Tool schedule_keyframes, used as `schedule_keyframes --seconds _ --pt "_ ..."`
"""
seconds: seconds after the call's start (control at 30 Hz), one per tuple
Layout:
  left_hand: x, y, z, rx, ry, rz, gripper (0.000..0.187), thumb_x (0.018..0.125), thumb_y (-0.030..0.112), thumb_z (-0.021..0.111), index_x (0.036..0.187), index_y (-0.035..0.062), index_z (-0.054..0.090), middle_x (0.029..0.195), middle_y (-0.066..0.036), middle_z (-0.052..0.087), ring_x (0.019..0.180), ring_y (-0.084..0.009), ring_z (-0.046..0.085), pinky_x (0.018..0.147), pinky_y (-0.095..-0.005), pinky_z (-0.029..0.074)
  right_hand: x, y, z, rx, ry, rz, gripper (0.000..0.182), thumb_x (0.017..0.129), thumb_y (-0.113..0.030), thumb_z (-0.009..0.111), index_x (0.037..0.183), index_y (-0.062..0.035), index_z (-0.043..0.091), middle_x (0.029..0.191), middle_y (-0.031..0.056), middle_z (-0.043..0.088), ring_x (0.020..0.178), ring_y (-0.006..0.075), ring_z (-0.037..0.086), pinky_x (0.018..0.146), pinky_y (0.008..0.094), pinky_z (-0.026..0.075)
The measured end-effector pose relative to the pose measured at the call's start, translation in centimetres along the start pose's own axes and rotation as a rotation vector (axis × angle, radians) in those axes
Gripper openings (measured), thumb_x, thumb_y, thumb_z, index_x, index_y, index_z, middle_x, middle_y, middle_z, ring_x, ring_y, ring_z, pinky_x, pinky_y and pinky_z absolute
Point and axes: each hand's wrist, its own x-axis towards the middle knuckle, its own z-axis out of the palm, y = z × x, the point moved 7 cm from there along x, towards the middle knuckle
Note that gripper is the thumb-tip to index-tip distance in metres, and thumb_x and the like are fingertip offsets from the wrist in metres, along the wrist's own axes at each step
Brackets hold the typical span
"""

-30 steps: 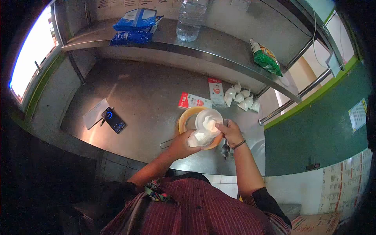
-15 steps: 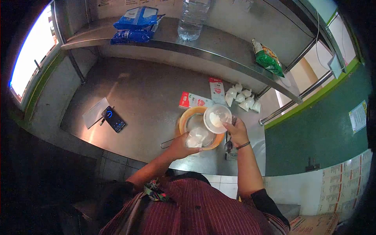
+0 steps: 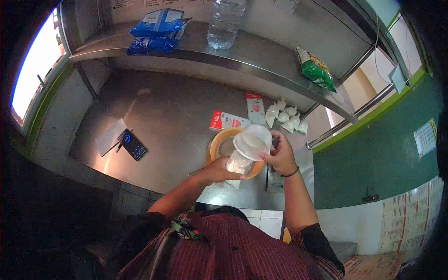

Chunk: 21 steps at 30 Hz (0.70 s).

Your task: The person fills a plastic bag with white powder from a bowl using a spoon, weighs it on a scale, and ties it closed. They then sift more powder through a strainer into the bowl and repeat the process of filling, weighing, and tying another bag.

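Observation:
My right hand (image 3: 281,154) grips a white plastic bowl (image 3: 258,135) by its rim. The bowl has white powder inside and leans toward my left hand (image 3: 216,171). Closed around a plastic bag (image 3: 237,163) with white powder in it, that hand holds the bag right under the bowl's lower edge. Both are above an orange-rimmed basin (image 3: 215,148), whose inside is largely hidden by the bowl and bag. Another whitish bag (image 3: 233,184) shows partly below my left hand. A dark flat object (image 3: 275,183) lies beneath my right wrist.
Two red-and-white boxes (image 3: 228,120) and several tied bags of white powder (image 3: 290,122) sit behind the basin. A phone (image 3: 133,145) lies at the left of the steel table (image 3: 163,102). Blue packets (image 3: 156,30), a water bottle (image 3: 226,23) and a green packet (image 3: 317,72) occupy the shelf.
My right hand has brought the bowl left and tipped it over the bag. The bag now stands more upright in my left hand. The spoon seen under my right hand is no longer visible.

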Motion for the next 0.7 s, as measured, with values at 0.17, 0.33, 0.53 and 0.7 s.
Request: schedule_keyframes --seconds 0.17,0.33,0.53,0.7 --pt "1.3 -1.1 0.2 -0.062 -0.041 0.013 0.073 0.075 0.029 0.087 0.132 0.0002 0.053 0.121 -0.010 0.064 0.112 -0.0214 0.061 0.099 -0.0354 0.046 0.0 -1.5 0.0 -0.099 0.003 0.020 0.069 0.067 -0.010 0.087 0.123 -0.0045 0.047 0.099 -0.0017 0.054 0.077 0.0030 0.043 0.070 0.0200 0.042" --pt "1.8 -0.9 0.3 -0.104 -0.045 0.053 0.071 0.076 0.027 0.086 0.133 0.0009 0.053 0.122 -0.009 0.064 0.113 -0.0214 0.060 0.099 -0.0355 0.046 0.2 -2.1 -0.4 -0.129 -0.019 -0.041 0.074 0.066 -0.008 0.086 0.128 -0.0063 0.045 0.108 0.0004 0.057 0.094 0.0072 0.055 0.083 0.0245 0.049" --pt "2.5 -1.7 -0.4 -0.016 -0.024 0.005 0.071 0.076 0.023 0.086 0.135 0.0009 0.051 0.125 -0.009 0.063 0.116 -0.0216 0.059 0.101 -0.0356 0.045 0.1 -4.1 0.1 -0.378 -0.024 -0.022 0.073 0.064 -0.012 0.087 0.125 -0.0074 0.048 0.106 0.0003 0.055 0.088 0.0056 0.053 0.078 0.0235 0.049" --pt "3.0 -1.3 -0.6 -0.054 -0.053 0.041 0.076 0.077 0.023 0.086 0.138 0.0008 0.047 0.127 -0.009 0.061 0.118 -0.0207 0.058 0.102 -0.0354 0.045 0.2 -5.8 0.4 -0.503 -0.001 -0.125 0.077 0.059 -0.024 0.091 0.122 -0.0078 0.050 0.113 0.0032 0.055 0.087 0.0113 0.054 0.073 0.0268 0.049"
